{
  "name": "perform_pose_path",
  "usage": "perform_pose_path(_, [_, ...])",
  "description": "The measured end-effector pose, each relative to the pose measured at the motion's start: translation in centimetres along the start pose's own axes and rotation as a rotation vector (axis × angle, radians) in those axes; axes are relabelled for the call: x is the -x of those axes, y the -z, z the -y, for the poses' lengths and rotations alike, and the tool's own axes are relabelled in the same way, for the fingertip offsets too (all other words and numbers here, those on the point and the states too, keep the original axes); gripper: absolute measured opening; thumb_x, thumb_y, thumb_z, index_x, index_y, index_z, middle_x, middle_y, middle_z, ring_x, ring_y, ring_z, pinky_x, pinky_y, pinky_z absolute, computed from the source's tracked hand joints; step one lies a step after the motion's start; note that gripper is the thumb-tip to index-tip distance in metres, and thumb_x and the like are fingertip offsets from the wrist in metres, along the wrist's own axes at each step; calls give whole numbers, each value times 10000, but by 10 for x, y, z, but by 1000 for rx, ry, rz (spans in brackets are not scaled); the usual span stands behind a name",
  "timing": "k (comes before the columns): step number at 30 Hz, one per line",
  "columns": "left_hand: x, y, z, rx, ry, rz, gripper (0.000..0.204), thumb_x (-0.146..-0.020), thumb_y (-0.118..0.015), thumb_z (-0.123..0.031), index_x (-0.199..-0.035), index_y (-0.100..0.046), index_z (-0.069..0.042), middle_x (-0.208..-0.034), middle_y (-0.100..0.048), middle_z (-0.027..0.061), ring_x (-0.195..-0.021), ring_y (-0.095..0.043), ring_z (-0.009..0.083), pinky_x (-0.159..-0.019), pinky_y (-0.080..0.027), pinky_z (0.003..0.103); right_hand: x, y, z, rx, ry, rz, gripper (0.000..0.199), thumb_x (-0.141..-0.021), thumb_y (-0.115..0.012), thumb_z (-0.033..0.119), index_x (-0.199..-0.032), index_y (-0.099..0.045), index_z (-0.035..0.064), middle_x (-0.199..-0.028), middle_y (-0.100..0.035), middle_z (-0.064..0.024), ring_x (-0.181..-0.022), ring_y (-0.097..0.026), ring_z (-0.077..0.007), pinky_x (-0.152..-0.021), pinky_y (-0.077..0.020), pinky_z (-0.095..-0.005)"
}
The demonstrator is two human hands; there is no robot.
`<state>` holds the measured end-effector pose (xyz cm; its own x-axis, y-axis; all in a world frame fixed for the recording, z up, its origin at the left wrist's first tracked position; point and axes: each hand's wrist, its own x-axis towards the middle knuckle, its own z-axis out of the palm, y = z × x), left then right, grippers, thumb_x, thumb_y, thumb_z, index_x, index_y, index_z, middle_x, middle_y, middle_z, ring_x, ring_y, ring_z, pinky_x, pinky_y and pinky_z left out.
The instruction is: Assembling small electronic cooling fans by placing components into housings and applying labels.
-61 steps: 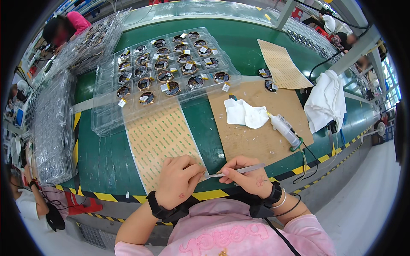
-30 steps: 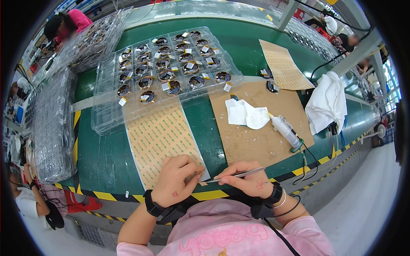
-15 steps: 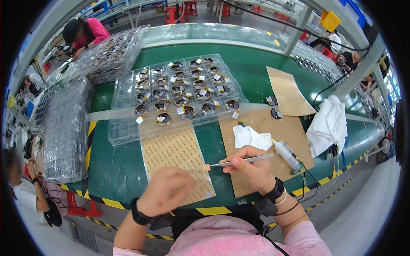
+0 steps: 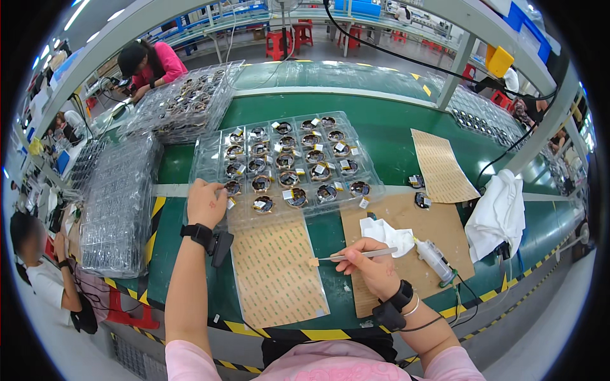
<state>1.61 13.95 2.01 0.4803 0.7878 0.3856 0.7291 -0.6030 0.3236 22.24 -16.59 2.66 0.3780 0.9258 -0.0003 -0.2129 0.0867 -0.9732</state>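
My left hand (image 4: 206, 202) is stretched forward onto the near left corner of a clear plastic tray (image 4: 210, 145), fingers bent over one of its small round parts (image 4: 262, 204). My right hand (image 4: 372, 265) holds metal tweezers (image 4: 346, 256) that point left, with a small tan sticker (image 4: 313, 261) at their tip. The sticker hangs over a clear sheet (image 4: 274, 270) covered in rows of tan stickers, which lies between my two arms. Both wrists wear black bands.
A brown cardboard pad (image 4: 438, 228) on the right carries a white cloth (image 4: 384, 232) and a small dispenser bottle (image 4: 434, 257). Stacked clear trays (image 4: 117, 206) stand at the left. A white rag (image 4: 502, 213) lies at the right. A person in pink (image 4: 151, 63) works across the green bench.
My left hand left the near edge and reached forward to the tray. My right hand with the tweezers moved forward over the sticker sheet. My view tilted up.
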Motion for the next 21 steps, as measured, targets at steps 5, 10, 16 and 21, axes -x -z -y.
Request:
perform_pose_path(5, [-12, -2, -7, 10, 101, 123, 197, -750, -676, -240, -870, -699, -84, -909, -543, 133, -928, -538, 310, -824, -440, 390, 0, 0, 0, -11, -23, 21, 212, -896, -606, 197, -878, -595, -14, -840, -663, -149, -722, -653, -175, -618, -519, -252])
perform_pose_path(10, [-14, -13, 12, 104, 114, 102, 183, -732, -690, -234, -851, -699, -95, -947, -539, 135, -957, -524, 316, -846, -432, 398, 1, -2, 2, -12, -30, 23, 211, -893, -611, 195, -884, -600, -15, -833, -663, -145, -706, -647, -168, -615, -517, -251])
perform_pose_path(16, [-11, -14, 12, 111, 43, 31, 193, -720, -685, -186, -886, -690, -87, -967, -532, 132, -973, -516, 316, -871, -423, 394, 3, -2, 2, -11, -7, 11, 204, -890, -614, 187, -886, -604, -16, -826, -663, -138, -677, -632, -155, -620, -516, -247])
perform_pose_path(21, [-5, -10, 2, -6, -37, 29, 234, -719, -681, -155, -939, -670, -76, -962, -527, 126, -972, -508, 321, -877, -417, 395, 5, -2, 0, -10, -15, 0, 184, -893, -605, 169, -886, -602, -15, -824, -663, -132, -676, -630, -149, -616, -513, -245])
